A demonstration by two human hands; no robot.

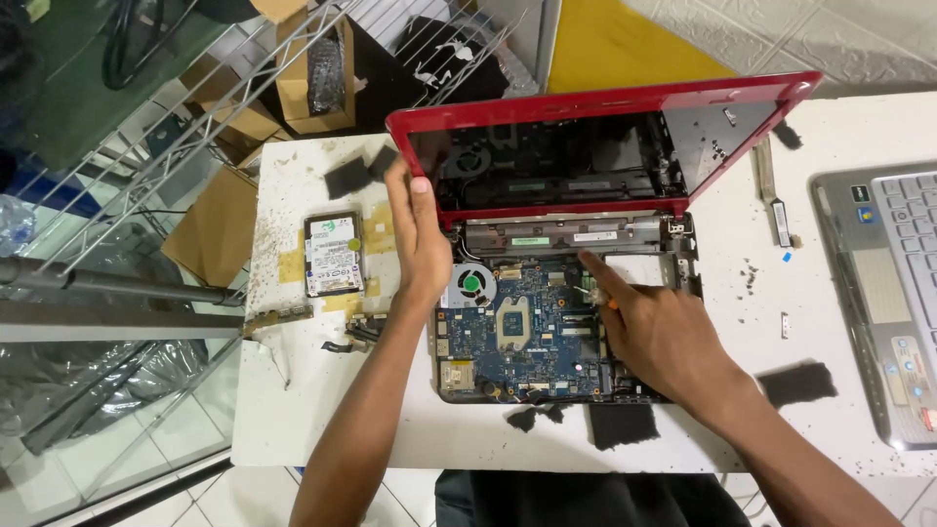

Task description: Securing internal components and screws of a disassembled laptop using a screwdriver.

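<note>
A red laptop lid (pixel 595 109) stands tilted up over an opened base with a bare blue motherboard (pixel 527 327) and a round cooling fan (pixel 471 284). My left hand (pixel 418 234) grips the lid's left edge near the hinge. My right hand (pixel 656 330) rests on the right side of the board, its forefinger stretched toward the hinge area; a small orange-handled tool shows under the fingers.
A hard drive (pixel 334 253) lies left of the laptop on the white table (pixel 322 410). Black foam pieces (pixel 795 383) and small loose parts are scattered about. A silver laptop (pixel 893 293) sits at the right edge. A wire rack (pixel 156 146) with cardboard boxes stands at left.
</note>
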